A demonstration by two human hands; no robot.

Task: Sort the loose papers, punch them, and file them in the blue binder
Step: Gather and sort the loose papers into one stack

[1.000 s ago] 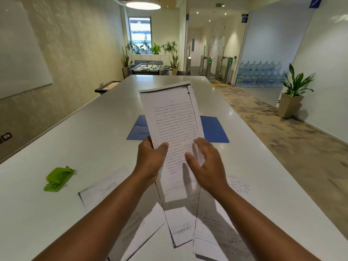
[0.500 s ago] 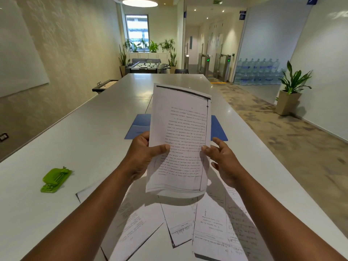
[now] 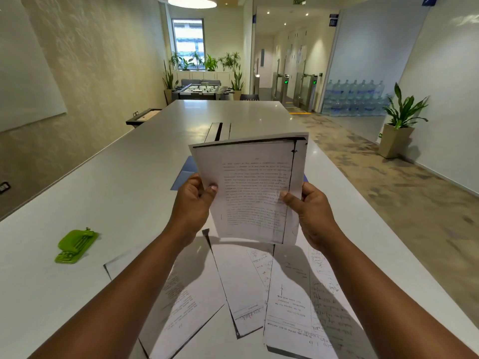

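I hold a small stack of printed papers (image 3: 252, 187) upright above the table. My left hand (image 3: 190, 206) grips its left edge, thumb on the front. My right hand (image 3: 309, 211) grips its right edge the same way. Several loose papers (image 3: 285, 294) lie spread on the white table (image 3: 108, 193) under my arms. The blue binder (image 3: 185, 177) lies flat behind the held stack and is mostly hidden by it. A green hole punch (image 3: 76, 244) rests on the table to the left, apart from both hands.
The table runs far ahead, with a dark cable slot (image 3: 219, 132) in its middle. To the right are the table's edge and a carpeted walkway with a potted plant (image 3: 399, 125). A wall with a whiteboard (image 3: 26, 81) is to the left.
My right hand came off the sheet's face and took hold of the stack's right edge. The stack rose and squared up between both hands.
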